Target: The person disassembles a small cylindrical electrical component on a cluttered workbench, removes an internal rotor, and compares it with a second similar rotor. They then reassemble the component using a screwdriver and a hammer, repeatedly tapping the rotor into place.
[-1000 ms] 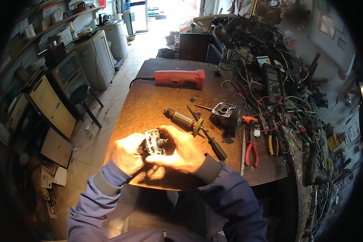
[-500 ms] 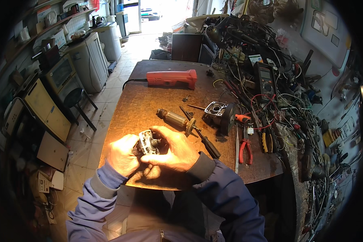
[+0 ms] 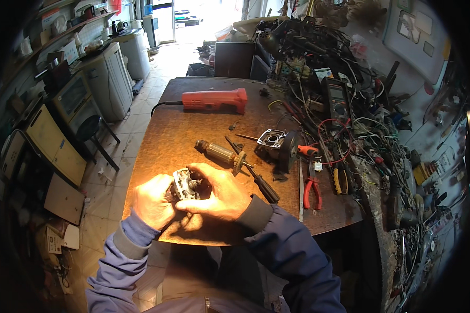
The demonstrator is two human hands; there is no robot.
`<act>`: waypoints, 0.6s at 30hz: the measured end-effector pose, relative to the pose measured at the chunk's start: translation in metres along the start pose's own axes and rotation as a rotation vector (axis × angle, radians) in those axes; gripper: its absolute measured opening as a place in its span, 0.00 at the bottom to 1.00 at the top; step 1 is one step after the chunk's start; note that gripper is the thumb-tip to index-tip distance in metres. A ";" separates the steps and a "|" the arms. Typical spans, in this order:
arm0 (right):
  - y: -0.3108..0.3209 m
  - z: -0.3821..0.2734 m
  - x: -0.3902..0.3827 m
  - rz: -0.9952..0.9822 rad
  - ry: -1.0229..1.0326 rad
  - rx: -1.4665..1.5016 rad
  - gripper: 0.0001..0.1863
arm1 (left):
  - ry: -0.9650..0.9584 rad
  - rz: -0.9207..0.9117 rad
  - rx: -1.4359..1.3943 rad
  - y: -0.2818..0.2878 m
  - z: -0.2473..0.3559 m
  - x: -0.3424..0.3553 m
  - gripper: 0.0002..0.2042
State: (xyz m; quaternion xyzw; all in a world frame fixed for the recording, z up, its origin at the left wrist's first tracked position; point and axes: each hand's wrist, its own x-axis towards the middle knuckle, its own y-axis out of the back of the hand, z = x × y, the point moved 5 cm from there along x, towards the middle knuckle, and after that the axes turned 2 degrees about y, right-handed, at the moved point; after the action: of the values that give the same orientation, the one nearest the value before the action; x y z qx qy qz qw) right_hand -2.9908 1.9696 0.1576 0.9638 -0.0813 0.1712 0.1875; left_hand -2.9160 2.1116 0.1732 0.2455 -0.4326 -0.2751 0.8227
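Note:
Near the table's front edge, my left hand [image 3: 154, 201] is closed on one side of a small silver metal gear cover [image 3: 182, 182] with a threaded spindle sticking out. My right hand [image 3: 223, 194] grips the same piece from the other side, thumb below and fingers above, around the spindle. The cover's underside is hidden by my left fingers. Just beyond my right hand lies a motor armature [image 3: 219, 152] with a copper winding and a fan end. A black-handled screwdriver [image 3: 267, 189] rests by the fan end. Farther right sits a metal gear housing [image 3: 270, 137] beside a dark disc [image 3: 289, 152].
A red power tool body [image 3: 213, 100] with a black cord lies at the table's far side. Red-handled pliers [image 3: 312, 194] lie on the right. A multimeter [image 3: 339, 101] leans on a heap of tangled wires [image 3: 308, 49]. A black stool [image 3: 91, 128] stands to the left.
The whole view has shifted slightly, so the table and everything on it appear a little farther left. Both hands keep their hold on the gear cover, with hardly any visible movement.

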 end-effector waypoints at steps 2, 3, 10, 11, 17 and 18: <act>0.002 0.000 0.000 0.040 0.041 -0.028 0.38 | 0.000 0.005 0.005 -0.001 0.000 0.001 0.14; 0.002 0.000 0.001 0.070 0.074 -0.064 0.37 | 0.005 0.010 0.009 -0.001 -0.001 0.001 0.13; 0.085 -0.033 -0.038 0.855 0.141 -0.797 0.18 | 0.038 0.034 0.106 0.003 -0.001 -0.001 0.10; 0.101 -0.034 -0.046 0.939 0.089 -0.856 0.17 | 0.037 0.035 0.112 0.005 -0.001 0.000 0.10; 0.127 -0.007 -0.067 0.860 -0.189 -1.210 0.26 | 0.052 0.020 0.092 -0.002 -0.003 -0.002 0.09; 0.124 -0.002 -0.066 0.835 -0.217 -1.202 0.26 | 0.054 0.016 0.093 -0.002 -0.005 -0.003 0.09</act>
State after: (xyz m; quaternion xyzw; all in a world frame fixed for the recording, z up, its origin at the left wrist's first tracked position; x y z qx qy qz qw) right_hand -3.0803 1.8627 0.1774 0.5952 -0.5392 0.0579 0.5930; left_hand -2.9136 2.1127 0.1680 0.2873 -0.4245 -0.2415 0.8240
